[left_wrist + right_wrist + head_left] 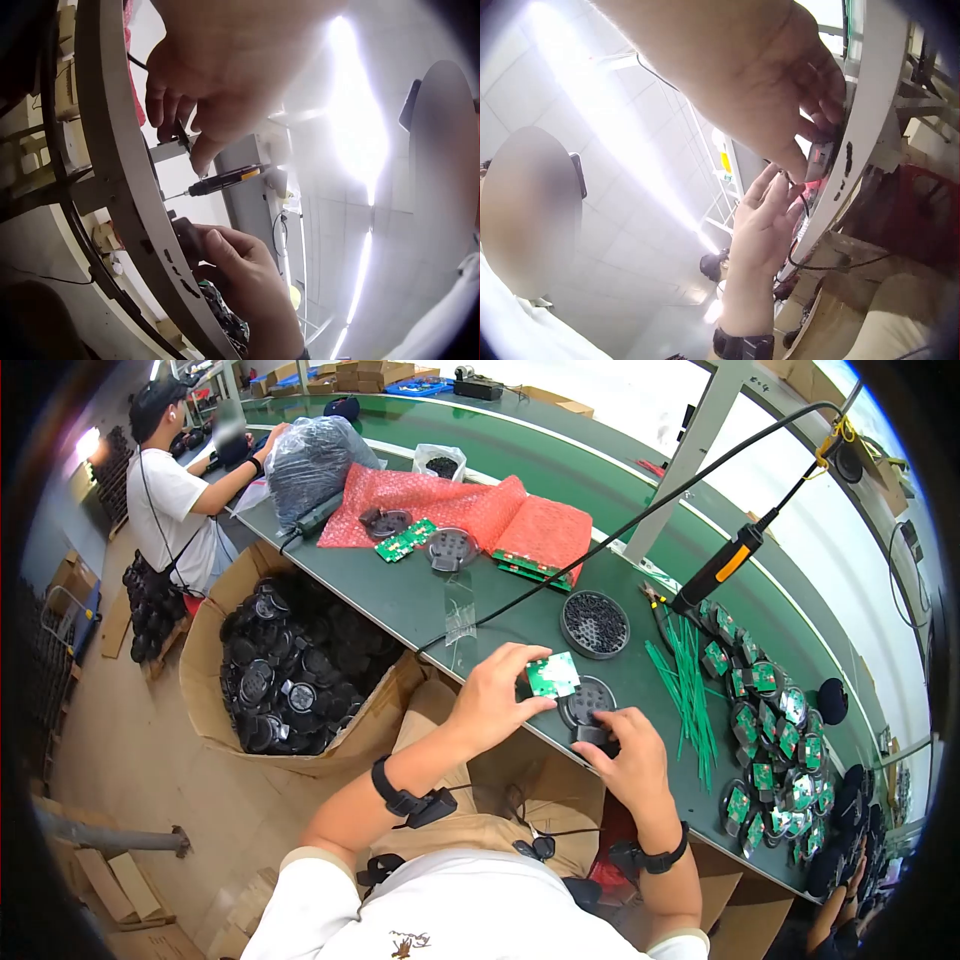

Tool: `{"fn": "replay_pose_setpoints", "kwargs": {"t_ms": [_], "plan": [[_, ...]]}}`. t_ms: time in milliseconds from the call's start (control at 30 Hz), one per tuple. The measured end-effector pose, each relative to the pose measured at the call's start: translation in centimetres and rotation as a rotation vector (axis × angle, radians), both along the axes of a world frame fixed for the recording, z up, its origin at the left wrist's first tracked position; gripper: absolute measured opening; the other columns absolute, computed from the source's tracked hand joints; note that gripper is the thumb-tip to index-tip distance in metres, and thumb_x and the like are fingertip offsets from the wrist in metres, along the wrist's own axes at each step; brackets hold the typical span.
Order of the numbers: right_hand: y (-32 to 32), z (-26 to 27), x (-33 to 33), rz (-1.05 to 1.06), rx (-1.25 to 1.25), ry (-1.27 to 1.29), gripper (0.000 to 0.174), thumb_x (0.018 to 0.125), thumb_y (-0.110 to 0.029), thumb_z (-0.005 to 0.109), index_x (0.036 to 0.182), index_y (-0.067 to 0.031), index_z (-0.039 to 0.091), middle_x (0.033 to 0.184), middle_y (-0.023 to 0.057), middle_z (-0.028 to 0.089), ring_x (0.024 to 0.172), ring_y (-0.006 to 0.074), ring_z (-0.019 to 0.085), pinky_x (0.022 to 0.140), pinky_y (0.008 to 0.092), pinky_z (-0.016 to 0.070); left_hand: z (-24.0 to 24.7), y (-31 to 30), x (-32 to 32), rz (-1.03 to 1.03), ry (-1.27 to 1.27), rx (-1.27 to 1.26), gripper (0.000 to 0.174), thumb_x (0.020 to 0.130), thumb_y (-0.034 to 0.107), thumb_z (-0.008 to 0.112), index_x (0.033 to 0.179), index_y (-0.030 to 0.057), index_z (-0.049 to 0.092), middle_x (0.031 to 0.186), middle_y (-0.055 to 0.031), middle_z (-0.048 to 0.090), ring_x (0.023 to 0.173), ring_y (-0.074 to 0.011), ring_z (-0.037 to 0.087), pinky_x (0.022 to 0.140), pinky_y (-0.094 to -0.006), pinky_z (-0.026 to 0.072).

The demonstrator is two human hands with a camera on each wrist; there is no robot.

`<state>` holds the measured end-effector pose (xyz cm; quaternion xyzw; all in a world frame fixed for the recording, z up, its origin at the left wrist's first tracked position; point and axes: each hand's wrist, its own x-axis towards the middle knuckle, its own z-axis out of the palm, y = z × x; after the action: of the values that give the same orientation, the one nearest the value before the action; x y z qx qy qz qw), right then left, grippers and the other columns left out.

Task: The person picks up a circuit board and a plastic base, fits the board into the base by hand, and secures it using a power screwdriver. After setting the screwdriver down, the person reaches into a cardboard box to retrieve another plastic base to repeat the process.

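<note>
My left hand [492, 700] pinches a green circuit board [553, 675] by its edge, just above the table's front edge. Beside it, my right hand [632, 758] grips a round black plastic housing [588, 702] by its narrower end. The housing lies at the table edge with its holed inner face up. In the right wrist view the right fingers close around the housing's end [820, 159]. From the left wrist the circuit board [183, 136] appears edge-on between thumb and fingers. Behind the housing stands a round dish of small black parts [595, 625].
A corded electric screwdriver [720, 570] hangs at right above green strips [688, 695] and pliers [655, 600]. Housings with boards [780, 750] pile up at far right. Red bubble wrap [420, 500] lies at the back. A carton of black housings [215, 690] stands left; another person [170, 490] works beyond.
</note>
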<state>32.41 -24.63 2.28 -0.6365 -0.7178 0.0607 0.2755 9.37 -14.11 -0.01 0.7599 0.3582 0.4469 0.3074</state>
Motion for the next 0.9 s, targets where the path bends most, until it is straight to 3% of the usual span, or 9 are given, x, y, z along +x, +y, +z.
{"fn": "replay_pose_setpoints", "kwargs": {"t_ms": [133,200,267,367,600,667,733,800,900], "plan": [[-0.8,-0.1,-0.2,0.057,0.003,0.017,0.033,0.084,-0.022,0.088,0.110,-0.0040,0.077,0.092,0.0117,0.070,0.079,0.0287,0.069,0.072,0.0393,0.0568,0.1,-0.3,1.6,-0.087,-0.034,-0.049,0.065,0.077,0.011,0.091,0.136,0.0069,0.066,0.125,-0.0104,0.070,0.100,-0.0244,0.069,0.079,-0.0346,0.0576],[-0.7,0.7,0.0,0.025,-0.068,0.228,0.031,0.086,-0.015,0.087,0.112,-0.0021,0.077,0.088,0.0116,0.070,0.073,0.0237,0.069,0.067,0.0356,0.0557,0.2,-0.5,2.0,-0.121,-0.056,-0.030,0.065,0.076,0.009,0.091,0.135,0.0070,0.064,0.124,-0.0115,0.069,0.099,-0.0289,0.070,0.079,-0.0375,0.0586],[-0.1,0.9,0.4,-0.041,-0.013,0.427,0.037,0.092,-0.007,0.081,0.126,0.0023,0.071,0.092,0.0087,0.074,0.075,0.0108,0.067,0.065,0.0281,0.0540,0.2,-0.4,2.5,-0.140,-0.072,-0.020,0.068,0.074,0.007,0.092,0.136,0.0074,0.065,0.127,-0.0108,0.070,0.099,-0.0260,0.070,0.080,-0.0363,0.0587],[1.8,0.6,1.5,-0.001,-0.139,0.753,0.042,0.100,-0.004,0.072,0.140,0.0025,0.060,0.101,0.0087,0.074,0.079,0.0115,0.068,0.068,0.0263,0.0559,0.3,-0.6,3.2,-0.188,-0.083,-0.028,0.072,0.072,0.004,0.093,0.138,0.0080,0.066,0.130,-0.0107,0.070,0.101,-0.0246,0.070,0.082,-0.0361,0.0590],[3.9,0.7,3.3,0.126,-0.377,1.081,0.034,0.102,-0.001,0.069,0.135,0.0024,0.060,0.102,0.0067,0.072,0.081,0.0107,0.068,0.069,0.0263,0.0564,0.8,-0.3,4.3,-0.153,0.115,0.302,0.074,0.072,0.001,0.090,0.140,0.0062,0.062,0.130,-0.0131,0.070,0.110,-0.0352,0.068,0.088,-0.0419,0.0585],[4.1,0.6,3.8,0.172,-0.404,1.101,0.029,0.102,-0.003,0.069,0.130,0.0017,0.064,0.113,0.0081,0.071,0.089,0.0127,0.069,0.074,0.0279,0.0582,1.3,-0.6,4.7,-0.186,0.093,0.251,0.074,0.074,-0.001,0.088,0.142,0.0052,0.060,0.131,-0.0140,0.070,0.113,-0.0328,0.069,0.091,-0.0416,0.0588],[4.2,0.1,4.0,0.240,-0.217,0.882,0.026,0.098,-0.004,0.075,0.124,-0.0016,0.070,0.127,0.0102,0.067,0.105,0.0162,0.069,0.082,0.0301,0.0596,1.2,-0.9,5.1,-0.223,0.072,0.199,0.074,0.077,-0.004,0.086,0.144,0.0041,0.057,0.131,-0.0148,0.069,0.115,-0.0305,0.069,0.094,-0.0413,0.0591],[4.1,1.1,3.9,0.259,-0.159,0.793,0.028,0.094,-0.004,0.078,0.121,-0.0032,0.072,0.132,0.0111,0.065,0.111,0.0182,0.067,0.085,0.0314,0.0598,0.7,-0.6,5.6,-0.373,-0.225,-0.250,0.071,0.082,-0.009,0.081,0.146,0.0030,0.053,0.136,-0.0145,0.066,0.121,-0.0239,0.068,0.103,-0.0403,0.0588],[4.0,1.8,4.0,0.284,-0.050,0.607,0.034,0.087,-0.004,0.084,0.119,-0.0055,0.074,0.137,0.0129,0.063,0.120,0.0220,0.066,0.089,0.0334,0.0603,-0.6,-0.2,6.0,-0.443,-0.409,-0.451,0.067,0.085,-0.012,0.078,0.144,0.0026,0.049,0.136,-0.0129,0.062,0.123,-0.0197,0.067,0.104,-0.0379,0.0598]]}}
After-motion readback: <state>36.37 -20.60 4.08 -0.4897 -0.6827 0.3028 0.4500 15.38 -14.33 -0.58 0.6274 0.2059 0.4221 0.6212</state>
